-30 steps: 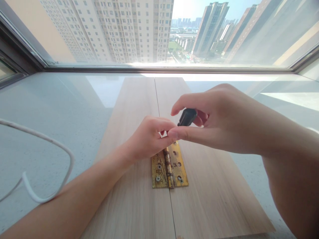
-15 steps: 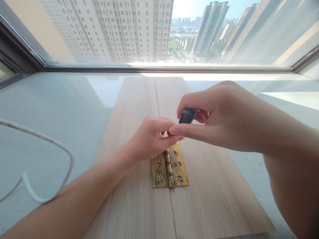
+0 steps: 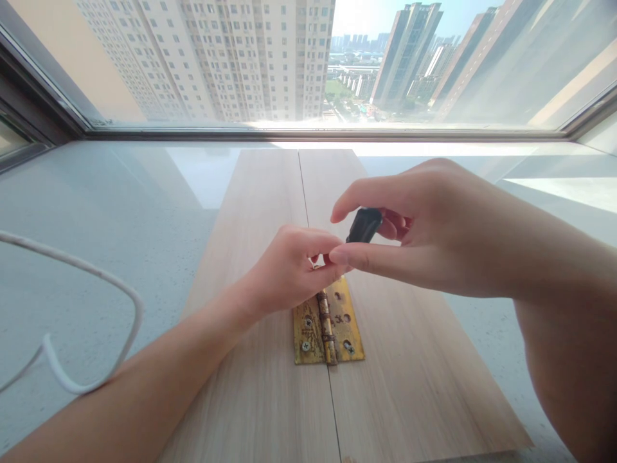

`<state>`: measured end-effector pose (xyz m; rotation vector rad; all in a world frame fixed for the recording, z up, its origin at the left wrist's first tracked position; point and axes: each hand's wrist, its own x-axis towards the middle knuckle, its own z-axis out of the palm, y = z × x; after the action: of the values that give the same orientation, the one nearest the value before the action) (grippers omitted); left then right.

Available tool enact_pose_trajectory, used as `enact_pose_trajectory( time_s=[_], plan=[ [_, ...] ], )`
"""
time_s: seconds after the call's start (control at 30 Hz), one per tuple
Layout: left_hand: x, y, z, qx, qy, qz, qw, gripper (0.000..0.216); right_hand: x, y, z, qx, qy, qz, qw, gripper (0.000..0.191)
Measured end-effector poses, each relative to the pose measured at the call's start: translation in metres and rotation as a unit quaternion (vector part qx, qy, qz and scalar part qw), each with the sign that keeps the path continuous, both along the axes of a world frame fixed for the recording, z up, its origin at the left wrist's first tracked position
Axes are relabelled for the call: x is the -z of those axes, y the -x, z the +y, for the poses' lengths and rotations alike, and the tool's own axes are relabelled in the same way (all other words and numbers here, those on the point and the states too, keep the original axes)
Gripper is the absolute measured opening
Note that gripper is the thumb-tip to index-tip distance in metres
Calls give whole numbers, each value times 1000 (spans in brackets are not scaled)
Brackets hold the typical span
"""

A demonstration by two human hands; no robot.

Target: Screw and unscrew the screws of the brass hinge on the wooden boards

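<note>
My right hand (image 3: pixel 429 231) holds a screwdriver by its black handle (image 3: pixel 365 225), the thumb along the near side and the index finger lifted off the handle. The shaft is hidden behind the fingers. Just below, my left hand (image 3: pixel 299 267) is closed in a pinch, its fingertips meeting the right thumb; what lies between them cannot be seen. Under both hands is a worn brass hinge (image 3: pixel 355 328), its knuckle along the seam of two wooden boards. Cross-head screws (image 3: pixel 305 346) sit in some of its holes, while other holes on the right leaf are bare. My left hand covers the hinge's far end.
The two light wooden boards (image 3: pixel 405 399) lie side by side on a pale speckled sill (image 3: pixel 159 257). A white cable (image 3: pixel 130 296) loops at the left, by my left forearm. Behind the boards runs a window frame (image 3: pixel 308 135), with tall buildings outside.
My right index finger has opened away from the handle toward the left, and the handle has turned and tilted slightly right. The left hand and the hinge stay put.
</note>
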<state>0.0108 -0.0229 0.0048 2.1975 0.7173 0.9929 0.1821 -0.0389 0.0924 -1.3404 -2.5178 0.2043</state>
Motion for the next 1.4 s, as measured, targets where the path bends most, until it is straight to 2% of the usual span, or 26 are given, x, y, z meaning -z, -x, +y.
enact_pose_trajectory(
  time_s=[0.13, 0.2, 0.27, 0.3, 0.37, 0.4, 0.43, 0.57, 0.97, 1.1, 1.3, 1.4],
  plan=[
    [2, 0, 0, 1, -14, -6, 1000, 12, -6, 2, -3, -9, 31, 5, 999, 24],
    [2, 0, 1, -4, -12, -1, 1000, 12, -5, 2, 1, 8, 38, 54, 998, 29],
    [2, 0, 1, -4, -3, 2, 1000, 13, 1, -3, 11, 65, 42, 132, 988, 37],
    [2, 0, 1, -1, 4, 1, 1000, 13, 6, -7, 17, 119, 42, 168, 978, 38],
    [2, 0, 1, 5, 16, -2, 1000, 12, 20, -15, 31, 220, 90, 126, 963, 31],
    [2, 0, 1, 6, 20, -5, 1000, 12, 28, -18, 37, 241, 124, 82, 959, 30],
    [2, -1, 1, 6, 21, -7, 1000, 12, 34, -21, 43, 243, 144, 53, 958, 28],
    [2, -1, 1, 2, 15, -6, 1000, 12, 49, -25, 51, 264, 128, 35, 955, 25],
    [2, -1, 1, 5, 24, 0, 1000, 14, 53, -25, 52, 260, 160, 75, 949, 29],
    [3, -1, 0, 10, 24, -1, 1000, 14, 49, -23, 50, 270, 175, 94, 942, 31],
    [3, -1, 1, 10, 29, -1, 1000, 15, 38, -22, 46, 296, 134, 85, 942, 25],
    [3, -1, 1, 10, 36, 1, 999, 15, 36, -25, 46, 287, 158, 65, 943, 27]
  ],
)
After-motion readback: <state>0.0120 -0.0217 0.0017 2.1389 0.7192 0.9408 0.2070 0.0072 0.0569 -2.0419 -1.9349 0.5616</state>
